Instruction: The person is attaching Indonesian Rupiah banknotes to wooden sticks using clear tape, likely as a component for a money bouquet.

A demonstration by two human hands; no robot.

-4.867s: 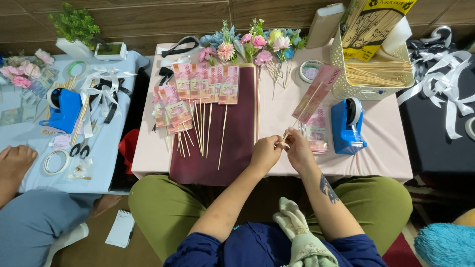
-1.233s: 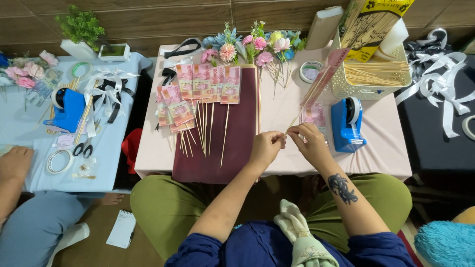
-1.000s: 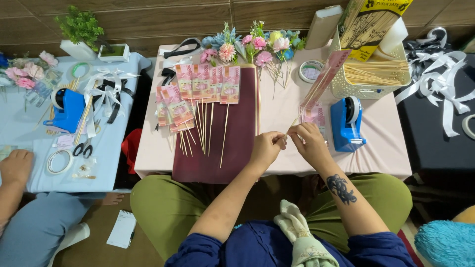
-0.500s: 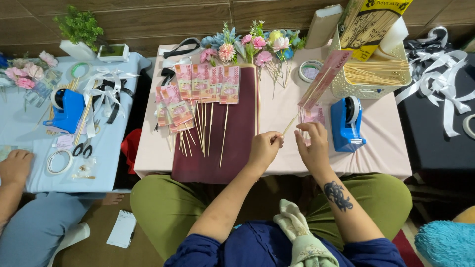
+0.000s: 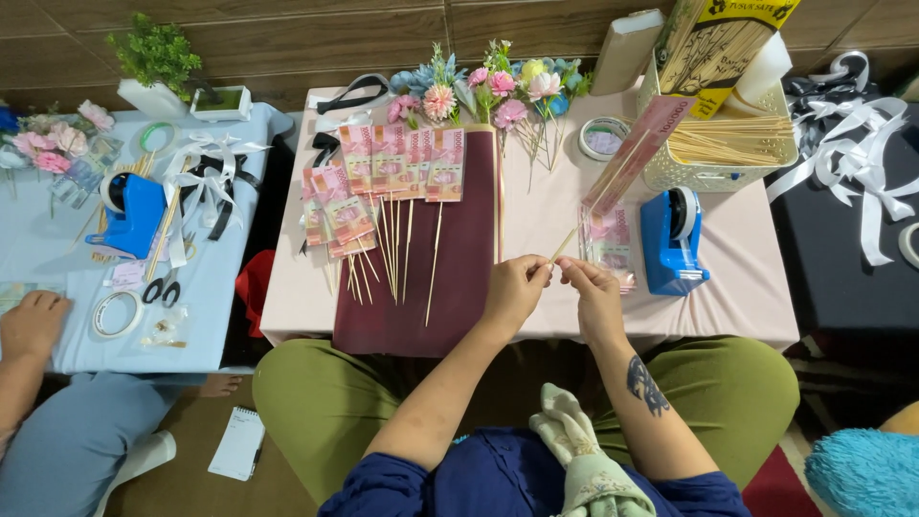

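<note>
A thin wooden stick (image 5: 565,242) with a pink folded note (image 5: 637,153) on top is leaning up and away — both hands are pinching its bottom end. The left hand (image 5: 515,290) and right hand (image 5: 593,297) are meeting there, fingers closed on it. Just right of the grip, a blue tape holder (image 5: 673,240) is sitting on the counter (image 5: 737,306).

The bottom end of the thin wooden stick (image 5: 565,243) hides between the fingertips of the left hand (image 5: 515,290) and the right hand (image 5: 595,299), and whether tape sits there is too small to tell. The blue fluffy thing (image 5: 862,474) is cut off by the corner. Another person's hand (image 5: 31,324) is cut off at the left edge.
</note>
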